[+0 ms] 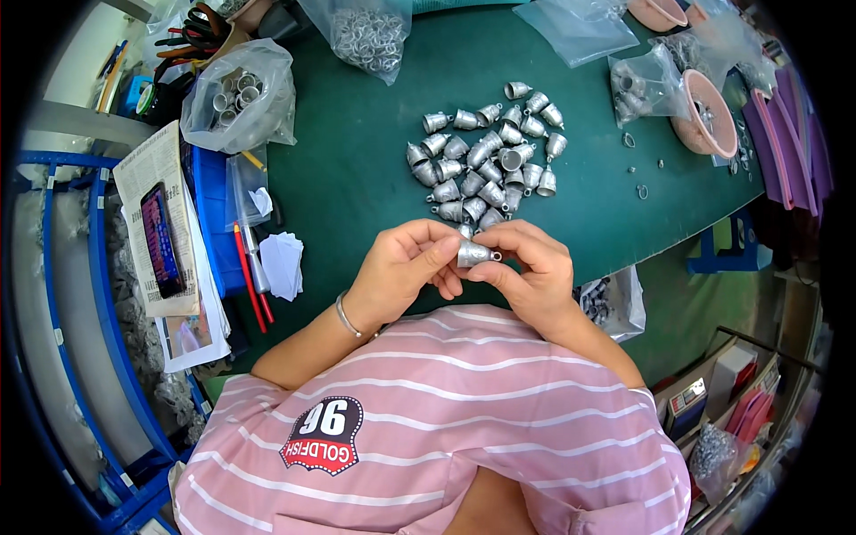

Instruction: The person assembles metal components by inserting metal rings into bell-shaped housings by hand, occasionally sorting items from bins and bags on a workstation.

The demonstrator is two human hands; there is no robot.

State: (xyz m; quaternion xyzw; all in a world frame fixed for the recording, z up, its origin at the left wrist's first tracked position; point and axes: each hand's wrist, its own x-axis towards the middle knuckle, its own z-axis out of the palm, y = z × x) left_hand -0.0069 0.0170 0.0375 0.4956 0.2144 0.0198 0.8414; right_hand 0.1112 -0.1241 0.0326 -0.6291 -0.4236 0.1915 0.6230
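Note:
Between my two hands, close to my chest, is a small silver metal bell (473, 255) lying on its side. Its loop end points right. The fingers of my left hand (412, 261) pinch it at the wide end. At the loop end, the thumb and fingers of my right hand (528, 260) are closed on it. Just beyond my fingertips, a loose pile of similar silver bells (489, 152) is spread on the dark green table (357, 169). Some of the nearest bells are partly hidden behind my fingers.
Left: a bag of metal cups (239, 98), a phone (161, 241) on newspaper (134, 183), red pens (252, 281), white paper slips (283, 266). Far side: a bag of metal rings (367, 40). Right: a pink basket (724, 134), plastic bag (637, 87), small loose rings (642, 192).

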